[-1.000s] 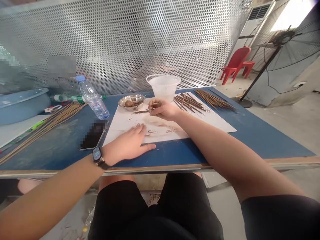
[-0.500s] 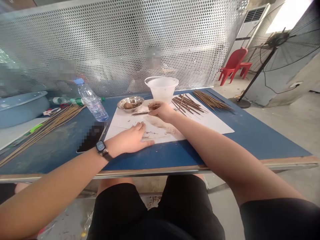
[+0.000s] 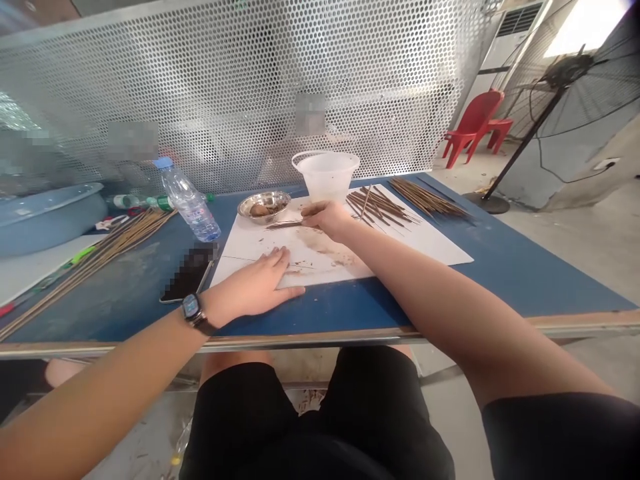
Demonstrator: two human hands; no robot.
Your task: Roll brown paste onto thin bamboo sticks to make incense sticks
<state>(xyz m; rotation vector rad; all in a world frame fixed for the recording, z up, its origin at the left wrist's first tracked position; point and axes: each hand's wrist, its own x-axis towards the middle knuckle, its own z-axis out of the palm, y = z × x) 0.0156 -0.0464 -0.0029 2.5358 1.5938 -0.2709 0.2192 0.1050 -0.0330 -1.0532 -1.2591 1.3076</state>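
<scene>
My left hand (image 3: 255, 283) lies flat with its fingers stretched out, across the near left edge of a white board (image 3: 425, 243). A thin stick (image 3: 303, 267) shows on both sides of its fingers and seems to pass beneath them. Further back, my right hand (image 3: 327, 220) is closed, its fingers curled and stained brown; what they hold is hidden. Several thin sticks (image 3: 284, 225) lie just left of these fingertips. Behind them stands a shiny metal bowl (image 3: 273, 200) with a brown lump (image 3: 259, 210) inside. Brown-coated sticks (image 3: 383, 207) lie right of my right hand.
A white translucent bucket (image 3: 330, 175) stands behind my right hand. To the left are a water bottle (image 3: 193, 207), a phone (image 3: 187, 277), long sticks (image 3: 115, 243) and a blue basin (image 3: 45, 220). More brown sticks (image 3: 430, 200) lie at right. A perforated metal panel (image 3: 225, 87) backs the table.
The view has shifted slightly, moving most things a little to the right. Against the board, my left hand has slid slightly left; my right hand has hardly moved.
</scene>
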